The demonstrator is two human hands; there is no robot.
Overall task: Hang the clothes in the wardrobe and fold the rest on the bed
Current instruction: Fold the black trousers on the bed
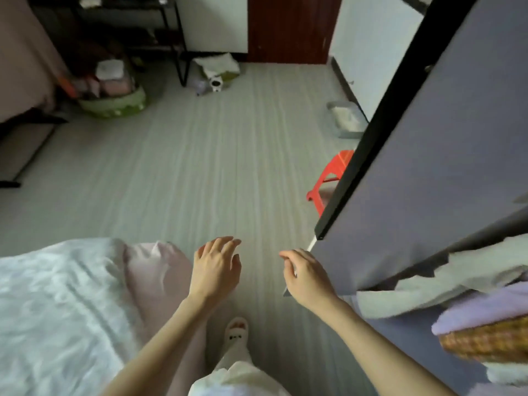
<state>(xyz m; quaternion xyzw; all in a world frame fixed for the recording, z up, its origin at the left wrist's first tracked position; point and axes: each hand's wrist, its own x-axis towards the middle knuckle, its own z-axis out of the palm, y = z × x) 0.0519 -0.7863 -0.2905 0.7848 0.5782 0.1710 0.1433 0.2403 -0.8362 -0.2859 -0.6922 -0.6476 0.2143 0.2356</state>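
My left hand (pixel 216 267) hovers over the floor with relaxed, spread fingers and holds nothing. My right hand (pixel 305 277) is beside it, fingers loosely curled, empty, near the lower corner of the grey wardrobe door (pixel 434 155). The bed (pixel 57 304) with a white cover fills the lower left; its pink sheet corner (pixel 155 270) hangs just left of my left hand. At the lower right a pile of clothes (pixel 468 284), grey and lilac, lies over a wicker basket (pixel 485 342).
A red plastic stool (pixel 328 178) stands behind the wardrobe door. A green basket with things (pixel 114 92) sits at the far left near a black rack. A grey tray (pixel 347 120) lies by the right wall. My slippered foot (pixel 236 334) stands on the grey floor.
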